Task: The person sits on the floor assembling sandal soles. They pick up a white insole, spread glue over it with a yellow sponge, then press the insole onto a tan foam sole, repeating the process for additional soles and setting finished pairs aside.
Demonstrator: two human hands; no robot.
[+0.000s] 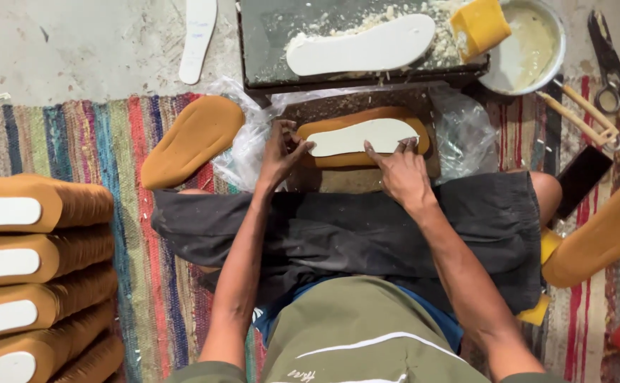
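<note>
White insole (361, 136) on tan sole (356, 159), left hand (279, 156), right hand (402, 174) pressing its ends

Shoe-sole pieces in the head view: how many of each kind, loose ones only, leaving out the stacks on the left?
White insoles: 3, under both hands, on the dark board, on the concrete floor
Tan soles: 3, under the held insole, on the rug, at right
Total: 6
</note>
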